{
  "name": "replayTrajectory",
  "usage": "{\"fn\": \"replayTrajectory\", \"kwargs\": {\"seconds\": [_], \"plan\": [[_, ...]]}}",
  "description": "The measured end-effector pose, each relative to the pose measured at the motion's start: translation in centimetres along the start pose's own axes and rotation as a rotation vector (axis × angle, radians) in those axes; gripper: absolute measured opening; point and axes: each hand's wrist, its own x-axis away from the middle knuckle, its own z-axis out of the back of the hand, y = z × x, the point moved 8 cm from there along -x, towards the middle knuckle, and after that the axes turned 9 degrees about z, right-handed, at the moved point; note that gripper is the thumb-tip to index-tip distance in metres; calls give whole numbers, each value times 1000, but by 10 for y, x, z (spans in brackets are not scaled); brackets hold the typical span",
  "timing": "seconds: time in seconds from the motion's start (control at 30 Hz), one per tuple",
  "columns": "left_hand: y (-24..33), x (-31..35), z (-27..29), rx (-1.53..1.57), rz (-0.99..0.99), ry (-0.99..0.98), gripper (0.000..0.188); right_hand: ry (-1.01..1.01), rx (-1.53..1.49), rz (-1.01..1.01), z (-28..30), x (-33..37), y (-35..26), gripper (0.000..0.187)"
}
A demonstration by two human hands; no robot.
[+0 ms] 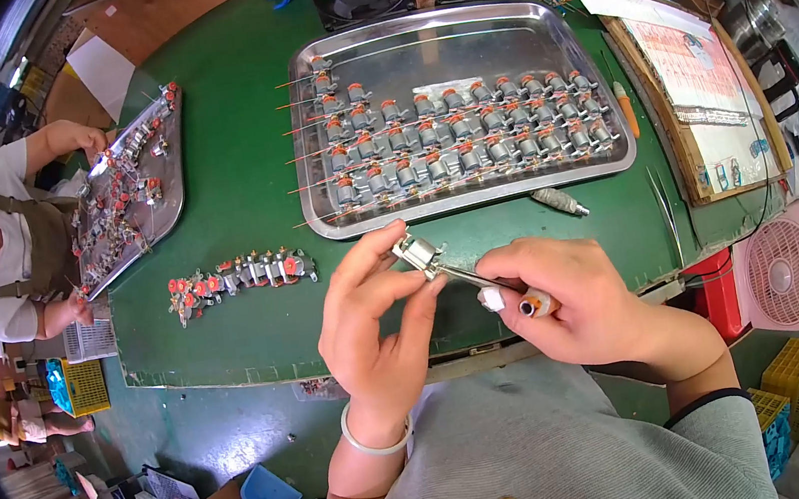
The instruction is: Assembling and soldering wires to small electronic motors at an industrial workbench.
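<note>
Above the table's near edge, my left hand [368, 319] pinches a small silver cylindrical metal part [417, 255] between thumb and fingers. My right hand [572, 292] is closed round a slim tool [469, 276] with a metal shaft and an orange-brown handle end. The shaft's tip meets the part beside my left thumb; the exact kind of tip is too small to tell. White wrapping shows on one right fingertip. Just beyond my hands lies a metal tray [474, 201] with rows of similar grey cylinders with orange tops and thin wires sticking out.
Left of my hands, a row of similar parts [241, 275] lies on the green table [218, 172]. A co-worker [13, 230] handles a second tray [172, 194] of parts. At right are tweezers [664, 215], an orange-handled tool [625, 109], a clipboard [703, 98] and a pink fan [791, 269].
</note>
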Motion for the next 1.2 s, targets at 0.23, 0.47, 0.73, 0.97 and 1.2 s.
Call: {"fn": "replayTrajectory", "kwargs": {"seconds": [0.23,0.47,0.73,0.97,1.2], "plan": [[1,2,3,-14,-82,35,23,-49,-659,-465,-20,13,30,21],[-16,-5,3,293,120,-118,24,-88,-4,127,0,-7,-2,21],[-15,-4,1,378,88,-163,23,-237,-1454,-536,-41,9,35,15],[-25,-5,6,412,54,-97,33,-244,-216,23,-8,-2,19,19],[-25,1,-2,458,92,-140,34,-191,201,0,-6,-16,14,30]]}}
